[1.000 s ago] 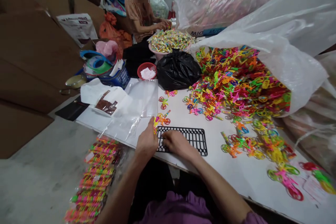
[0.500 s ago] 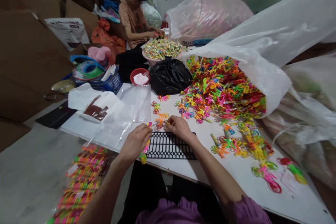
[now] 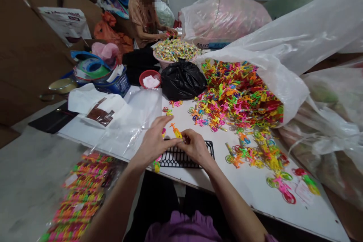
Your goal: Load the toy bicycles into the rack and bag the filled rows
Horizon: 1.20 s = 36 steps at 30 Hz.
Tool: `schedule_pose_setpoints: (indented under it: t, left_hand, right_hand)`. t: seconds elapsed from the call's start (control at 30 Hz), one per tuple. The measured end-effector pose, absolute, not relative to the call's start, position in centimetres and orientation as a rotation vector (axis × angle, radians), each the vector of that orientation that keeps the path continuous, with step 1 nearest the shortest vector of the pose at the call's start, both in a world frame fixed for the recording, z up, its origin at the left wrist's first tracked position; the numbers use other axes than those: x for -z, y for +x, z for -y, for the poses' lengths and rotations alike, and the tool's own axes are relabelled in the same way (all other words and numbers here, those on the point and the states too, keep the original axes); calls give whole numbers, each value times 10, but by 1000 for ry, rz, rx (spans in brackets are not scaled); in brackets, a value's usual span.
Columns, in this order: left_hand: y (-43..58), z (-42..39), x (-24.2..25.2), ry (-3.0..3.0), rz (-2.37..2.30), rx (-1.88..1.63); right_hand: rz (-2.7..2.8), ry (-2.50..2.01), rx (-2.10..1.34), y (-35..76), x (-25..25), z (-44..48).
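Note:
My right hand (image 3: pixel 195 146) is closed in a pinch on a small orange and yellow plastic toy bicycle (image 3: pixel 177 132), held above the far edge of a black plastic grid rack (image 3: pixel 181 160). My left hand (image 3: pixel 154 140) has its fingers stretched forward and its thumb reaching across towards the right fingertips; it appears to hold nothing. Under the left hand, pink, green and yellow toy parts (image 3: pixel 157 165) stick out at the rack's left end. Beyond the hands lie a few loose toy bicycles (image 3: pixel 168 111) on the white table (image 3: pixel 227 193).
A large white sack (image 3: pixel 289 90) spills many toy bicycles (image 3: pixel 241 94) onto the table's right. Behind stand a black plastic bag (image 3: pixel 183 81), a red bowl (image 3: pixel 149 79) and a blue basket (image 3: pixel 121 83). Clear bags (image 3: pixel 144 109) lie left. A co-worker (image 3: pixel 147 19) sits opposite.
My right hand has picked up the orange and yellow toy bicycle and moved nearer me with it. My left hand has left the rack's left end and opened, its thumb extending right.

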<state>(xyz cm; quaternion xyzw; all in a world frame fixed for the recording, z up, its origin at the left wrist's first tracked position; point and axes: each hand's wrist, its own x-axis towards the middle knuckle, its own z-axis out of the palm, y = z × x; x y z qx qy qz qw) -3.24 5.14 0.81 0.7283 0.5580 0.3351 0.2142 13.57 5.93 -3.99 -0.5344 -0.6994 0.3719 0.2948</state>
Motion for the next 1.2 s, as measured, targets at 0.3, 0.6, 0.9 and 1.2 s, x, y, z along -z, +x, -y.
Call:
schedule_pose_setpoints:
  t: [0.3,0.6,0.9,1.2]
  left_hand:
    - [-25,-50,-21,1785,-1284,-657]
    - [-73,-44,-6,1883,-1710,-961]
    - [-72,-39,36,2179,-1496,-742]
    - [-59,-37,41,2247,-1494,-735]
  right_hand:
    - [2263,-1151,-1079,146,9,-50]
    - [1869,-1450,-939,120,63,-52]
    - [1917,-1445,-919,81,101,-56]
    - [2354,-1577,-691,90,90,-54]
